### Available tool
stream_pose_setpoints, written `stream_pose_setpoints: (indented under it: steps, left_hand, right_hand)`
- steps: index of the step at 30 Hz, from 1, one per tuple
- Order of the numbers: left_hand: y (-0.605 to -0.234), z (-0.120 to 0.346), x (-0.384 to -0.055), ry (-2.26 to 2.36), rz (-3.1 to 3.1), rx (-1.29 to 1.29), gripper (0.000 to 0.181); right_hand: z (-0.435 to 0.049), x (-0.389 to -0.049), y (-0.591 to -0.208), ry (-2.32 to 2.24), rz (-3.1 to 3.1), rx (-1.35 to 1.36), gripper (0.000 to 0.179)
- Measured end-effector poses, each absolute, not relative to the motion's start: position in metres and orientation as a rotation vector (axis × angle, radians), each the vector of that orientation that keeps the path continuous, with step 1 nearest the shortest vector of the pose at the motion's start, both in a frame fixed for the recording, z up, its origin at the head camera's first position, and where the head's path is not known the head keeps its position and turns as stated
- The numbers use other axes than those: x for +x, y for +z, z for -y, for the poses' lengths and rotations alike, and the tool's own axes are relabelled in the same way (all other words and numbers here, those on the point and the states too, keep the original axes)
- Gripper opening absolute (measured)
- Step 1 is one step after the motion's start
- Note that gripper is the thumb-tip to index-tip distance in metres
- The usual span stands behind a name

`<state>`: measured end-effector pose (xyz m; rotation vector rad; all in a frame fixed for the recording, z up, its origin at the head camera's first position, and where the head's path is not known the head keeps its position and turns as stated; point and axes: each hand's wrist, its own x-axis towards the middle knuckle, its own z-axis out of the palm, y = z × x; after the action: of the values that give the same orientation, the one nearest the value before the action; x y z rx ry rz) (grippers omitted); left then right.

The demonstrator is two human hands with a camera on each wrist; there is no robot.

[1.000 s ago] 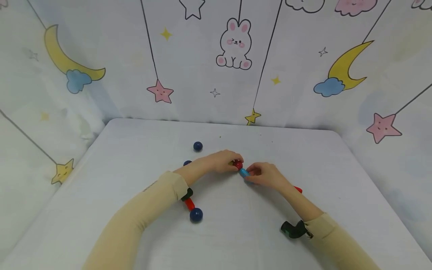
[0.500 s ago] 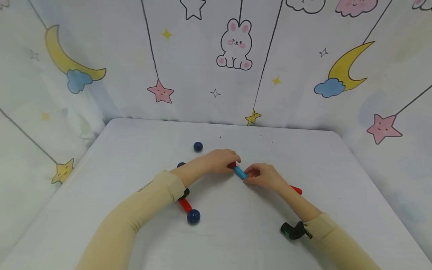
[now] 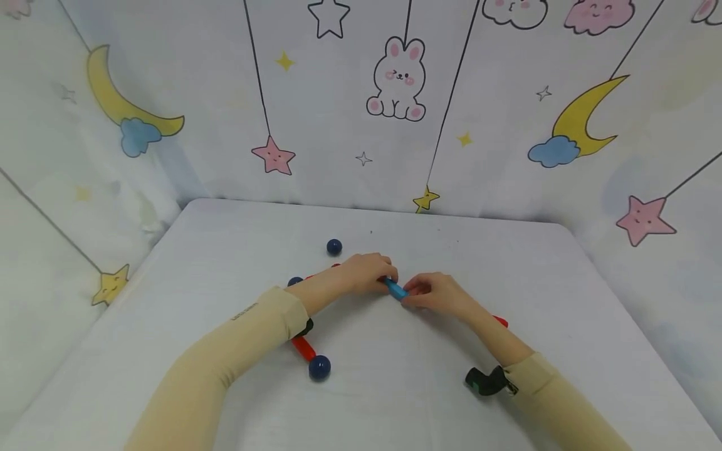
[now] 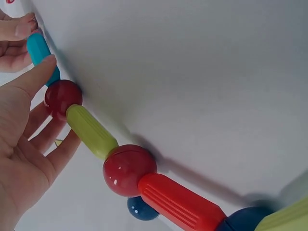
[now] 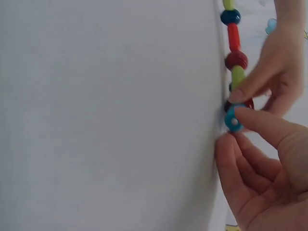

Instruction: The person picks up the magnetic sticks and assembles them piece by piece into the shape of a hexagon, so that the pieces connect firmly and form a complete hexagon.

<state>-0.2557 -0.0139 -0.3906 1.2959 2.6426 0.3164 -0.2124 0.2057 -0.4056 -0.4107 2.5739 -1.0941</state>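
Note:
In the head view both hands meet at a light blue rod [image 3: 396,289] near the middle of the white table. My left hand [image 3: 366,272] grips the joint at the rod's far end: the left wrist view has its thumb against the rod and its fingers behind a red ball [image 4: 64,96]. A chain runs on from that ball: yellow-green rod [image 4: 91,131], second red ball [image 4: 129,171], red rod [image 4: 180,202], navy ball [image 4: 248,220], another yellow-green rod [image 4: 288,219]. My right hand [image 3: 442,293] pinches the blue rod's near end between thumb and fingers.
A loose navy ball [image 3: 334,247] lies beyond the left forearm. Nearer me, a red rod [image 3: 303,348] ends in a navy ball [image 3: 319,368], partly under the left sleeve. Another red piece [image 3: 501,321] shows behind the right wrist. A patterned cloth stands behind the table.
The blue rod and both hands have shifted left, with the right hand still on the rod. The red ball is now covered by the left hand in the head view. The chain has slid left.

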Motion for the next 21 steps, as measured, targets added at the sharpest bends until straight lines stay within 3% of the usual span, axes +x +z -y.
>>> stream_pose_setpoints:
  steps: [10, 21]
  left_hand:
    - [-0.396, 0.041, -0.259, 0.426, -2.626, 1.267, 0.02]
    - [-0.401, 0.051, -0.254, 0.474, -2.639, 1.456, 0.021]
  right_hand:
    - [-0.18, -0.275, -0.406, -1.325, -2.512, -0.533, 0.033]
    - [-0.11, -0.33, -0.407, -1.076, -2.495, -0.85, 0.04]
